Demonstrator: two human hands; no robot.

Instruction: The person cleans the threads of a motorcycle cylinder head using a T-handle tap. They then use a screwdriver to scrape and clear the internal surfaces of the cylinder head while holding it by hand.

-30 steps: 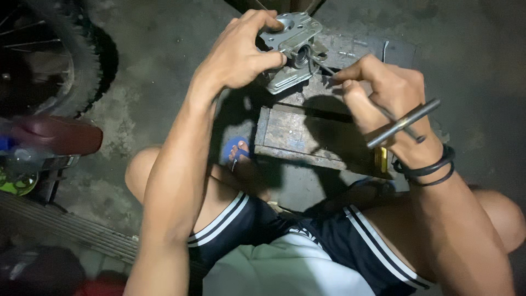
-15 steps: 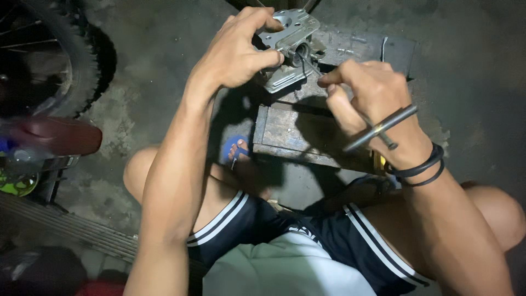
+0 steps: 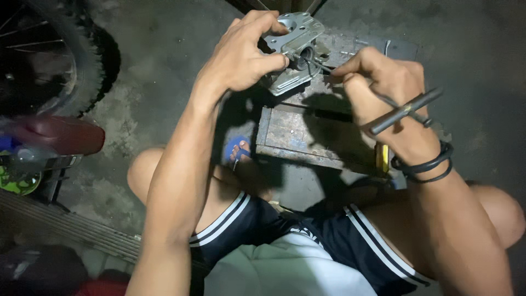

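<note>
My left hand grips a grey cast metal engine part and holds it tilted over a small wooden stool. My right hand pinches a thin metal T-handle tool; its slim shaft points left into an opening of the metal part. The tool's cross handle sticks out over the back of my right hand. Two black bands circle my right wrist.
A knobbly motorcycle tyre with spokes stands at the upper left, with a red seat-like part below it. My foot in a blue sandal rests on the concrete floor beside the stool. A yellow-handled item lies at the stool's right edge.
My right hand has shifted slightly and turned the T-handle tool, so its cross handle points more to the upper right. My left hand keeps its hold on the metal part.
</note>
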